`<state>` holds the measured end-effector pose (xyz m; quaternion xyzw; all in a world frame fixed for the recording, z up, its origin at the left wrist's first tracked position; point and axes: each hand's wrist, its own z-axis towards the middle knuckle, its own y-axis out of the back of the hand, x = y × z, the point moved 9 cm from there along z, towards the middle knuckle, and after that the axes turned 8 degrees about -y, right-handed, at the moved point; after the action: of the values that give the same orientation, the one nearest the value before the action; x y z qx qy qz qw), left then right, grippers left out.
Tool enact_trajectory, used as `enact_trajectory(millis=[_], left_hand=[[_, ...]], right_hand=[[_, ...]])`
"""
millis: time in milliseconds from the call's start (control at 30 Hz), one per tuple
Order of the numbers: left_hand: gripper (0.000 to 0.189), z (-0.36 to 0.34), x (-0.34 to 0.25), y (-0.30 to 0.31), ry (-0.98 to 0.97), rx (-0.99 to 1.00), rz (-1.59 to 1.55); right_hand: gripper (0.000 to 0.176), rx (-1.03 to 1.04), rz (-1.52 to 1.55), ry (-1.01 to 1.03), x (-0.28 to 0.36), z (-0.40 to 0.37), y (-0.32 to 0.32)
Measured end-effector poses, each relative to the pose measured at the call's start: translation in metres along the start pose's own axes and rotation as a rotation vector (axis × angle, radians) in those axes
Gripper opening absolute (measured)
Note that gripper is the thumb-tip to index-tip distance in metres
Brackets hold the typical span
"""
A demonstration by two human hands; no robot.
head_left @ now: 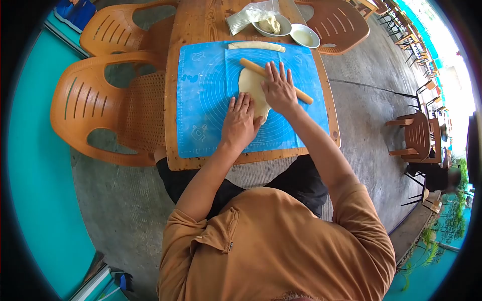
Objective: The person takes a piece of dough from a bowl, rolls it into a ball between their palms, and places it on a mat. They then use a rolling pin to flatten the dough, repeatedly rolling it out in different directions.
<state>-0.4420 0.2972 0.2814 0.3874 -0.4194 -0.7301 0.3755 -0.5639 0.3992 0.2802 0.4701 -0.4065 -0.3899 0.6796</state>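
Observation:
A flattened sheet of dough [251,85] lies on a blue silicone mat [201,110] printed with white circles. Across its upper right part a wooden rolling pin [303,96] rests at a slant. My right hand [281,91] lies over the middle of the pin, palm down, fingers stretched out and not wrapped round it. On the lower left part of the dough, my left hand [239,122] lies flat with its fingers extended and thumb apart. Along the mat's far edge is a long rolled strip of dough [256,46].
Behind the mat on the wooden table [201,25] stand a bowl with a dough lump [270,25], a clear bag of white powder [246,17] and a dish of pale contents [304,37]. Orange plastic chairs [90,100] flank the table at left; another chair [339,25] is at far right.

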Motion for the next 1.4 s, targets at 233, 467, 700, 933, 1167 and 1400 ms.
enact_trajectory(millis=[233, 467, 700, 933, 1167, 1400], left_hand=[[0.063, -0.001, 0.000, 0.003, -0.008, -0.009, -0.015], [0.065, -0.001, 0.001, 0.002, -0.013, -0.023, -0.001], [0.065, -0.003, 0.002, -0.001, 0.012, -0.012, -0.014], [0.065, -0.001, 0.003, -0.002, 0.025, 0.045, -0.033], [0.064, -0.003, 0.001, -0.002, 0.004, 0.000, 0.011], [0.064, -0.003, 0.001, 0.006, 0.020, -0.041, -0.022]], right_hand=[[0.058, -0.019, -0.057, -0.112, -0.031, 0.039, 0.004], [0.029, -0.114, 0.044, 0.129, -0.032, 0.045, 0.017], [0.025, -0.179, 0.212, 0.280, -0.005, 0.032, 0.051], [0.040, 0.105, 0.293, 0.278, 0.044, -0.013, 0.015], [0.056, 0.109, 0.098, 0.200, 0.038, 0.021, -0.003], [0.063, -0.043, -0.024, 0.208, 0.031, 0.069, -0.012]])
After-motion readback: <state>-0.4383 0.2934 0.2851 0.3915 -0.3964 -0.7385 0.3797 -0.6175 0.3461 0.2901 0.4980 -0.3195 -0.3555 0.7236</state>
